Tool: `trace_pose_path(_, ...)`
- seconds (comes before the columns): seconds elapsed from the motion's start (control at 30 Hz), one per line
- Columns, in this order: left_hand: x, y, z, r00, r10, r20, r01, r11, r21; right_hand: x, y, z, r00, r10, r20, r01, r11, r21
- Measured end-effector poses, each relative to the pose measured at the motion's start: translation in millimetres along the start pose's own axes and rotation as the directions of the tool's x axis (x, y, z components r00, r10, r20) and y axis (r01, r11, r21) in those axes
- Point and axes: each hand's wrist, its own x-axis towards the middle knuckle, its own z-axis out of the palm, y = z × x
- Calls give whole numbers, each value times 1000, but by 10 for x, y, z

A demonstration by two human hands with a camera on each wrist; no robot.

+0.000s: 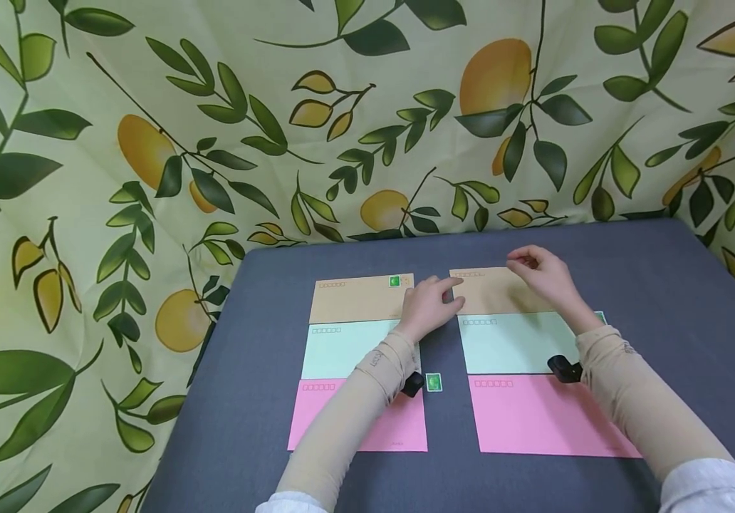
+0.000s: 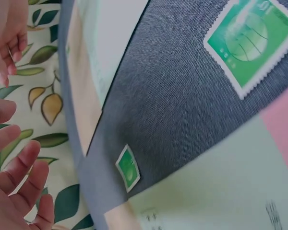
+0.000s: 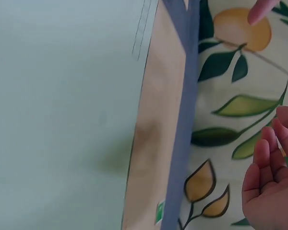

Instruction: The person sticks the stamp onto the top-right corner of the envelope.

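My left hand (image 1: 431, 306), fingers loosely spread, hovers between the two envelope columns. Its index finger reaches toward the left edge of the right tan envelope (image 1: 489, 292). Above that envelope's right part is my right hand (image 1: 542, 274), with loosely curled fingers and no object visible in them. A green stamp (image 3: 160, 212) sits at this envelope's far edge in the right wrist view. The left tan envelope (image 1: 355, 299) carries another green stamp (image 1: 394, 281) at its upper right. In the left wrist view, a large stamp (image 2: 252, 43) and a smaller-looking stamp (image 2: 128, 167) lie on the dark cloth.
Mint envelopes (image 1: 348, 350) (image 1: 508, 345) and pink envelopes (image 1: 393, 431) (image 1: 547, 417) lie below the tan ones. Another green stamp (image 1: 600, 317) shows beside the right forearm. The grey-blue table (image 1: 226, 427) ends at a leaf-patterned curtain (image 1: 214, 178).
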Motion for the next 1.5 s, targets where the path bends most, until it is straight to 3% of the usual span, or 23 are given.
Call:
trace_pose_path(0.47,-252,-222,-308,997,-38,-66,28,989,-147,-133,-433,345,992,-110,59,107,993,57)
trace_pose_path(0.77,-416,-424,-470,987,-93,-128,70,983,-172,-255,-581,627,993,-72,90,64,994,93)
trace_pose_path(1.0,-578,-607,-489,979,-164,-121,133,963,-233,-337,-662,855,986,-42,161,30,997,74)
trace_pose_path(1.3,-814,-835,-478,970,-225,-97,201,957,-211,-416,-762,1101,987,-38,155,26,997,75)
trace_pose_path(1.5,-992,-1001,-438,956,-289,-51,268,930,-250,-483,-789,1239,990,-43,137,38,999,37)
